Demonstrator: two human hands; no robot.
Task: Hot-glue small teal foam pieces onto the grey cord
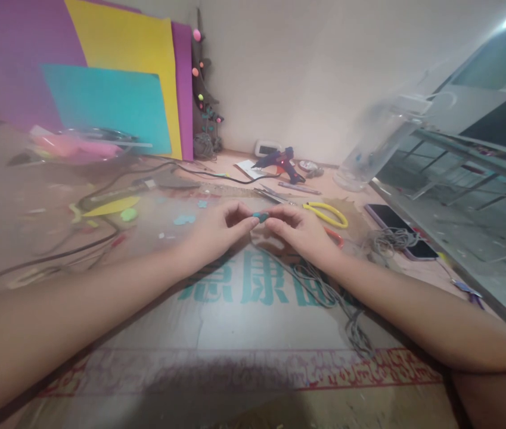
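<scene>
A small teal piece is pinched between my two hands near the middle of the view. My left hand holds its left side between thumb and forefinger, and my right hand grips the right side the same way. Grey cord lies on the table below and beside my right hand. Left of my left hand are flat light-blue cutouts. Scissors with yellow handles lie just beyond my right hand, and an orange handle shows next to its wrist.
A glue gun with a red light stands near the wall. At right are a phone and a clear jug. Coloured sheets lean at the back left. A dark cable crosses the left side.
</scene>
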